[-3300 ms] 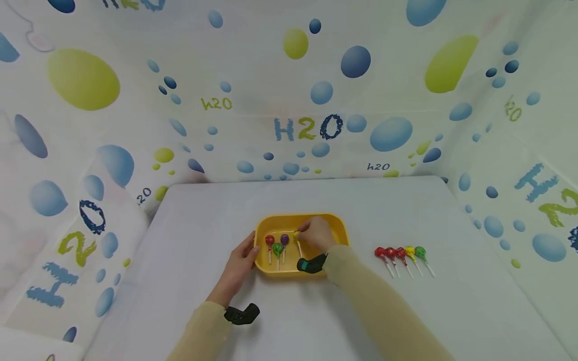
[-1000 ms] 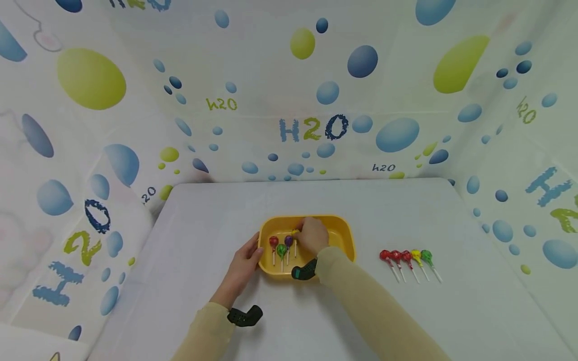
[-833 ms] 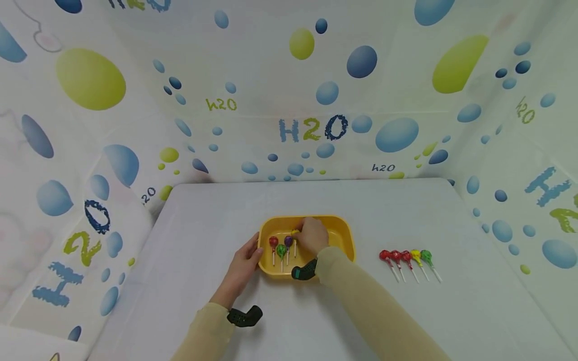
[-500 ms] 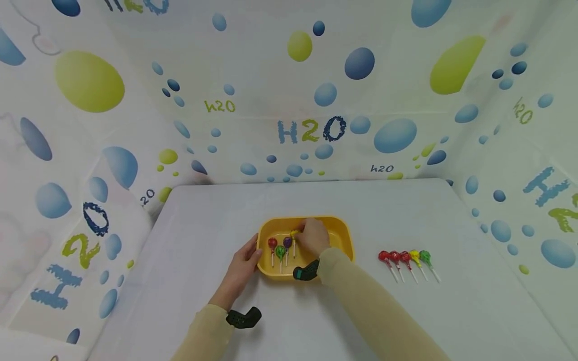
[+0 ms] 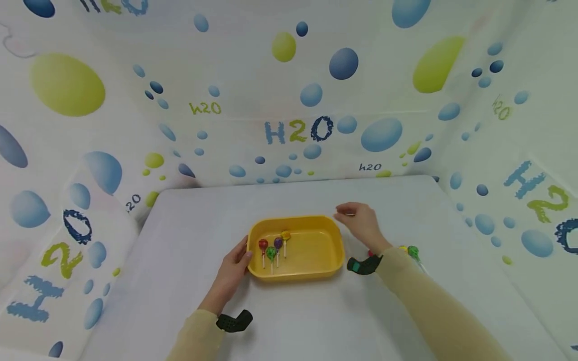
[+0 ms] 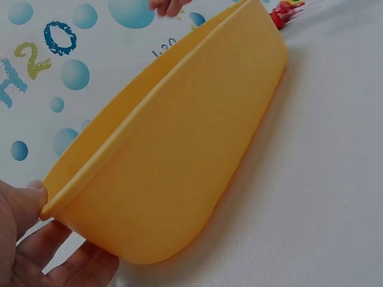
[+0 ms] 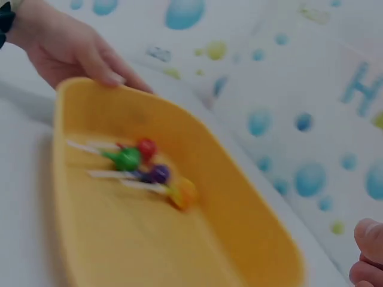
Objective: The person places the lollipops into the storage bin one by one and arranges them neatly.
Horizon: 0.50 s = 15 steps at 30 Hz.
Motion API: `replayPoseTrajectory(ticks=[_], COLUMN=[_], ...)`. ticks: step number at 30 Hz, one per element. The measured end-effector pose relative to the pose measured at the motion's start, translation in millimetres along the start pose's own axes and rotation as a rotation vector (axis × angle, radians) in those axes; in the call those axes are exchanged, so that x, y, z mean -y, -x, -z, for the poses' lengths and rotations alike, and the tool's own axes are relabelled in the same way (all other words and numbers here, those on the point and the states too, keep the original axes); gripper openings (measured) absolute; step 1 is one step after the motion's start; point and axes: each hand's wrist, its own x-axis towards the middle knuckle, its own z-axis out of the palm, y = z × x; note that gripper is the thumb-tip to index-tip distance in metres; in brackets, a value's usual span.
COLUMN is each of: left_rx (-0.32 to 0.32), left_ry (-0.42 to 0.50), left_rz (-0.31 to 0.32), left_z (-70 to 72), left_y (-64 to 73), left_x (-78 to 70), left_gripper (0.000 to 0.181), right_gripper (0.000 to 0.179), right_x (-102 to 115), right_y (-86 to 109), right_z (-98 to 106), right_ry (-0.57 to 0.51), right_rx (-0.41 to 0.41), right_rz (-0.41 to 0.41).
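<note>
My left hand (image 5: 231, 271) grips the left end of a yellow tray (image 5: 313, 250), with the thumb over the rim (image 6: 51, 209) and the fingers against the outer wall. Inside, toward the left, lie a red lollipop (image 5: 263, 244), a green lollipop (image 5: 271, 252), a purple lollipop (image 5: 278, 242) and a yellow lollipop (image 5: 285, 234), sticks toward me. My right hand (image 5: 361, 223) hovers past the tray's right end, fingers loosely bent and holding nothing. In the right wrist view, its fingertips (image 7: 368, 245) show at the right edge.
On the white table (image 5: 289, 321), right of the tray, lies a row of lollipops, partly hidden by my right arm. A green lollipop (image 5: 413, 251) and its stick show beyond the sleeve. A curtain (image 5: 244, 60) with printed bubbles surrounds the table's back and sides.
My right hand has let go of the yellow lollipop, now lying beside the purple one, and has moved right out of the tray. My left hand keeps its grip on the tray.
</note>
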Motion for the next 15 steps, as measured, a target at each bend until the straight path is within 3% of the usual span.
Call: replayPoseTrajectory(ticks=[5,8,11,15], left_rx=[0.007,0.009,0.014,0.025], left_ry=[-0.017,-0.02,-0.015,-0.006], left_rz=[0.009,0.015,0.023,0.03], left_z=[3.0,4.7,4.3,1.2], left_y=[0.5,1.0,0.6,-0.3], left_x=[0.7,-1.5,-3.3,-3.3], left_gripper=[0.059,0.06,0.06,0.06], right_gripper=[0.042,0.048,0.052,0.056], right_x=[-41.6,-67.1,-88.0,-114.1], right_y=[8.4,16.2,23.0,32.2], right_z=[67.9,98.3,118.4,129.4], right_ry=[-0.008,-0.033,-0.02,0.02], right_rx=[-0.059,-0.104,-0.142,-0.138], right_rz=[-0.087,-0.126,-0.157,-0.194])
